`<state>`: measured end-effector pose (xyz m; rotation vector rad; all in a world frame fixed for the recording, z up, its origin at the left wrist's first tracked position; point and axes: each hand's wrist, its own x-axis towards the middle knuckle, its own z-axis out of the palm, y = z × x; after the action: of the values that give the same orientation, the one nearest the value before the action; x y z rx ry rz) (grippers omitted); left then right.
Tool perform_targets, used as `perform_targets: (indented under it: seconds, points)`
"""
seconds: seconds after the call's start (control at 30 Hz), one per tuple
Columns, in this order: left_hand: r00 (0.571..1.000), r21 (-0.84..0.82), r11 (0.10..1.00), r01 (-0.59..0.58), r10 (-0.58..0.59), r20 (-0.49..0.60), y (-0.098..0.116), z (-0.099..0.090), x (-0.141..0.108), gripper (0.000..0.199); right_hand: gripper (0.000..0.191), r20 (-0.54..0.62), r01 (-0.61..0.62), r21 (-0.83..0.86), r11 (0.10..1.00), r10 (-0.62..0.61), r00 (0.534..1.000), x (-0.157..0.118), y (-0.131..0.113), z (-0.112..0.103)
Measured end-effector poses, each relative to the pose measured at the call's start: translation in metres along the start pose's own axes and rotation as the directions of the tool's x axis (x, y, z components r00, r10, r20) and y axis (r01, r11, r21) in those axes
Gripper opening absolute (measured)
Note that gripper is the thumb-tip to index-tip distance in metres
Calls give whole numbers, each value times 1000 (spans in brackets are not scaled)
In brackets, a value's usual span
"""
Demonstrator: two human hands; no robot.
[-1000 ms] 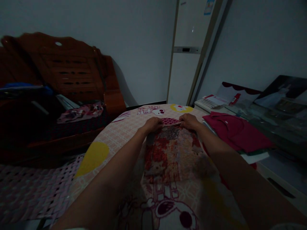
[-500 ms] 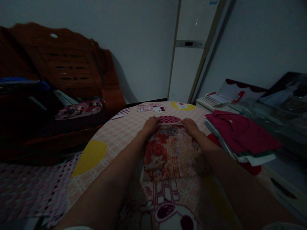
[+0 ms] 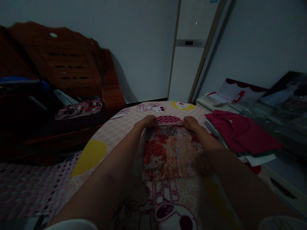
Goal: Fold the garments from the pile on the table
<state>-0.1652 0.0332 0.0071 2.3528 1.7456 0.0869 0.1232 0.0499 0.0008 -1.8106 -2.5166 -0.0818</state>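
A folded piece of patterned fabric (image 3: 172,153), mottled red, orange, beige and grey, lies flat on the round table's printed cloth (image 3: 120,137). At its far left corner, my left hand (image 3: 150,121) is closed with its fingers pinching the edge. My right hand (image 3: 191,123) grips the far right corner in the same way. Between the two hands, the fabric's far edge shows as a thin pale band. The fingertips of both hands are partly hidden by the edge they hold.
On the right is a stack of folded clothes (image 3: 242,131) with a magenta top uppermost. Papers (image 3: 218,98) lie on a cabinet behind it. A wooden bench (image 3: 64,64) with a crumpled floral cloth (image 3: 81,108) stands at left. A tall white air conditioner (image 3: 184,70) stands behind.
My hands have moved slightly apart, the left one outward to the left and the right one a little to the right. The fabric's far edge looks more raised and taut.
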Motion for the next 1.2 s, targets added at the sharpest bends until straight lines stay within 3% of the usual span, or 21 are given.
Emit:
perform_targets:
  seconds: [0.23, 0.47, 0.63, 0.73, 0.83, 1.07, 1.2]
  points:
    - [973, -19, 999, -29, 24, -229, 14, -17, -28, 40, 36, -232, 13, 133, 991, 19, 973, -28, 8, -14]
    - [909, -28, 990, -141, 118, -400, 45, -20, -104, 25, 25, -399, 74, 163, 984, -3, 917, -107, -1, -41]
    - [913, -32, 975, -218, 192, -360, 66, 5, -154, 23, 36, -405, 144, 118, 983, -84, 910, -165, -13, -33]
    - [943, 10, 978, -210, 205, -261, 72, 27, -167, 32, 38, -302, 158, 52, 986, -135, 944, -186, -19, -20]
    - [951, 2, 978, -211, 205, -230, 73, 39, -170, 38, 31, -207, 113, 15, 994, -107, 972, -196, -22, -12]
    - [925, -57, 973, -226, 196, -325, 71, 28, -175, 36, 28, -357, 83, 87, 993, -47, 933, -204, -23, -19]
    - [922, -93, 958, -273, 232, -310, 76, 27, -186, 34, 28, -398, 134, 118, 984, -77, 914, -211, -18, -8]
